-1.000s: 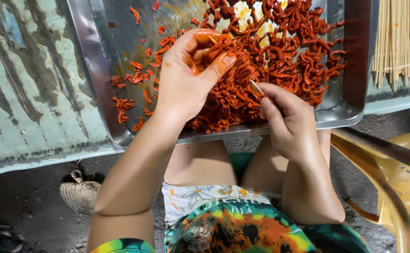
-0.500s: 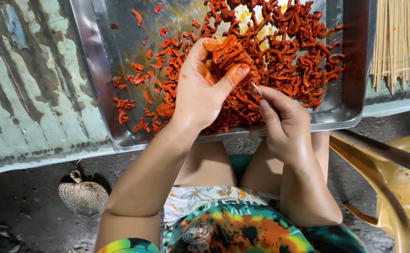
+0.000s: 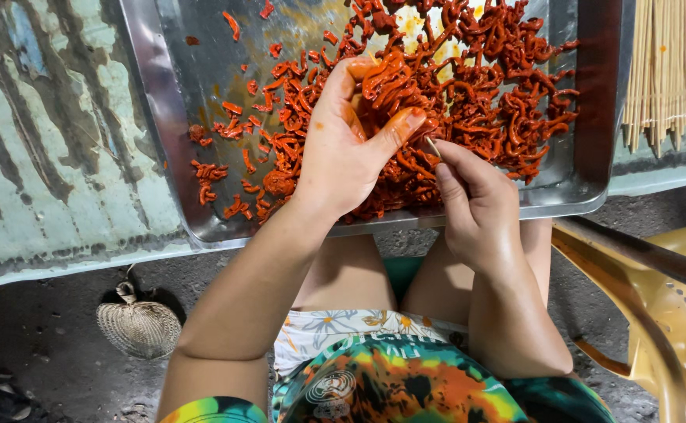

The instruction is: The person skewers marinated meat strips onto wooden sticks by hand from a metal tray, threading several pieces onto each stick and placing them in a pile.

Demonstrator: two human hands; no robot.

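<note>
**Item: two hands threading marinated strips on a skewer**

Left hand (image 3: 341, 153): grip clamped on a bunch of red marinated meat strips (image 3: 394, 78). Right hand (image 3: 476, 207): grip pinched shut on a thin bamboo skewer (image 3: 432, 146), its tip at the bunch. The strip pile (image 3: 484, 94) fills the steel tray (image 3: 163, 141) toward 12 o'clock. Spare skewers (image 3: 660, 70) lie at 2 o'clock on the worn surface (image 3: 37, 157).

Risk, judged: slippery marinade could let the point slide into a left fingertip.

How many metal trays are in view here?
1. The metal tray sits on the worn table and holds the red meat strips; the left hand and right hand work over its near edge. Its far end is out of frame.
</note>
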